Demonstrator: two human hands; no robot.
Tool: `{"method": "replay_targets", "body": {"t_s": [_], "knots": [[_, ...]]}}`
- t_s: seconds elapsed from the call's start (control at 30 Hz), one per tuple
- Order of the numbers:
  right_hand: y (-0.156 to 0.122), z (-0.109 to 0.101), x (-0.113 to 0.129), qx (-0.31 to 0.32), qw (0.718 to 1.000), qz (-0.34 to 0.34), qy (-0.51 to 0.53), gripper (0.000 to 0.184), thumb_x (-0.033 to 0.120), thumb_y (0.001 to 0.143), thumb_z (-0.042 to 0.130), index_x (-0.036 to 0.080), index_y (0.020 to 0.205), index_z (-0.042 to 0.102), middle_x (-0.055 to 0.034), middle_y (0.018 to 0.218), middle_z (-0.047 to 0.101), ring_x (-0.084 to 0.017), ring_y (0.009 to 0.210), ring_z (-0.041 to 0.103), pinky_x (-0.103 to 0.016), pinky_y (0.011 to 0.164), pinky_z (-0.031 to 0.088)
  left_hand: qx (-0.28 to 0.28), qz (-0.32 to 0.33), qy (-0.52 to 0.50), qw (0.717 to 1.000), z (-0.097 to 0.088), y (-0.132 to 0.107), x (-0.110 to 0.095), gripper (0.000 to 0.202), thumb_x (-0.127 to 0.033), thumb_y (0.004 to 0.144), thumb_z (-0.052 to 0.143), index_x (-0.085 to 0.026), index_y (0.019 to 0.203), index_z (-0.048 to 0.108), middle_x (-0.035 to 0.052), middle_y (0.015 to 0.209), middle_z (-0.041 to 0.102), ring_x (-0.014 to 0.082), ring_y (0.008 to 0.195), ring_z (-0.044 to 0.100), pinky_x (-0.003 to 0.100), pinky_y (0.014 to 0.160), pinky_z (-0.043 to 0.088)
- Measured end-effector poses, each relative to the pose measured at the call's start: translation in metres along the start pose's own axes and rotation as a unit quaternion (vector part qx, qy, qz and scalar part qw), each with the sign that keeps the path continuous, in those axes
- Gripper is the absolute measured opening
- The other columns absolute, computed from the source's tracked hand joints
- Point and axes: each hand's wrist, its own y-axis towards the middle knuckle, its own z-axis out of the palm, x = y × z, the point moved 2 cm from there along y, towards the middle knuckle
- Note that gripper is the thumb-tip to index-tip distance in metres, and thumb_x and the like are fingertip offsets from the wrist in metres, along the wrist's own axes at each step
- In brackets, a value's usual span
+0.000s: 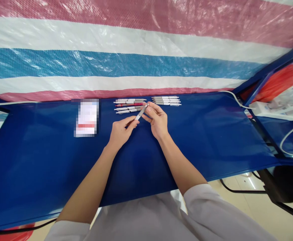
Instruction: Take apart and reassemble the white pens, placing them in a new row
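Both my hands hold one grey and white pen above the blue table. My left hand pinches its lower end. My right hand grips its upper end with closed fingers. Just behind the hands lie two rows of similar pens: a left group, one of them red, and a right group of white and grey ones.
A blurred white card lies on the table to the left of the pens. A striped tarp hangs behind. At the right stand a blue frame, a white power strip with cables, and red plastic.
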Motion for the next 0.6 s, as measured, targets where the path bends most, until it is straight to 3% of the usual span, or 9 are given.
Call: {"method": "replay_targets", "body": {"t_s": [0.1, 0.3, 0.47, 0.6], "knots": [[0.003, -0.003, -0.001, 0.005, 1.000, 0.015, -0.018, 0.029, 0.038, 0.073, 0.077, 0.025, 0.098, 0.071, -0.0008, 0.103, 0.077, -0.018, 0.099, 0.073, -0.028, 0.077, 0.061, -0.042, -0.050, -0.130, 0.989, 0.000, 0.004, -0.003, 0.030, -0.041, 0.086, 0.066, -0.017, 0.103, 0.069, 0.0067, 0.089, 0.077, 0.0195, 0.076, 0.073, 0.032, 0.077, 0.058], [0.001, -0.002, 0.001, 0.014, 0.994, -0.014, -0.104, 0.028, 0.047, 0.075, 0.073, 0.023, 0.089, 0.072, -0.0014, 0.090, 0.076, -0.017, 0.092, 0.073, -0.026, 0.072, 0.060, -0.113, -0.064, -0.353, 0.926, 0.002, 0.015, -0.013, 0.030, -0.039, 0.082, 0.073, -0.020, 0.097, 0.057, 0.0068, 0.093, 0.077, 0.0237, 0.097, 0.073, 0.042, 0.092, 0.055], [-0.002, -0.001, 0.000, 0.038, 0.982, -0.064, -0.175, 0.029, 0.043, 0.071, 0.076, 0.023, 0.093, 0.072, 0.0018, 0.085, 0.075, -0.013, 0.082, 0.071, -0.022, 0.069, 0.058, -0.132, -0.069, -0.406, 0.901, 0.007, 0.016, -0.025, 0.032, -0.040, 0.081, 0.075, -0.021, 0.098, 0.054, 0.0064, 0.101, 0.077, 0.0238, 0.110, 0.068, 0.044, 0.101, 0.050], [-0.002, -0.002, -0.002, 0.041, 0.985, -0.064, -0.153, 0.029, 0.040, 0.069, 0.079, 0.023, 0.091, 0.072, 0.0022, 0.086, 0.075, -0.013, 0.080, 0.071, -0.022, 0.065, 0.059, -0.131, -0.080, -0.414, 0.897, 0.013, 0.012, -0.028, 0.033, -0.041, 0.081, 0.074, -0.022, 0.098, 0.053, 0.0075, 0.107, 0.075, 0.0240, 0.115, 0.065, 0.044, 0.103, 0.048]]}}
